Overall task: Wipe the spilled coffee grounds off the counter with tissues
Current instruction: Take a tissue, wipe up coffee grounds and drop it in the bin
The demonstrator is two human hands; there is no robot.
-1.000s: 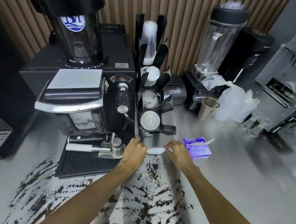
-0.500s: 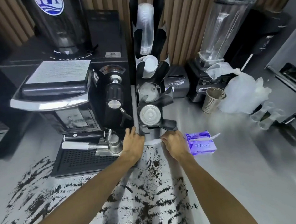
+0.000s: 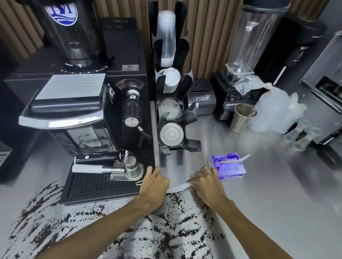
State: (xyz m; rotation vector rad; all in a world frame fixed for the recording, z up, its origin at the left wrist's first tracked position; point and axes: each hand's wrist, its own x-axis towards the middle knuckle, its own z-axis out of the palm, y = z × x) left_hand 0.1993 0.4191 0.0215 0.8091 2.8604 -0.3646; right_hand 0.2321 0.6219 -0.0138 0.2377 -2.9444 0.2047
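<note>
A white tissue point(image 3: 178, 187) is stretched flat on the steel counter point(image 3: 270, 191) between my two hands. My left hand point(image 3: 154, 184) presses its left end and my right hand point(image 3: 207, 184) pinches its right end. Dark coffee grounds point(image 3: 172, 232) are smeared in streaks across the counter just below the tissue and out to the left. A purple tissue pack point(image 3: 228, 165) with one sheet sticking out lies just right of my right hand.
A black coffee grinder point(image 3: 86, 99) with a drip tray point(image 3: 98, 187) and two portafilters stands at left. Behind my hands is a black cup-and-lid holder point(image 3: 172, 114). A blender point(image 3: 243, 73), metal cup point(image 3: 242, 118), plastic bag and small glasses sit at back right.
Both hands with the tissue have slid slightly toward me, to the upper edge of the grounds. The view has shifted, so the machines appear at a different height.
</note>
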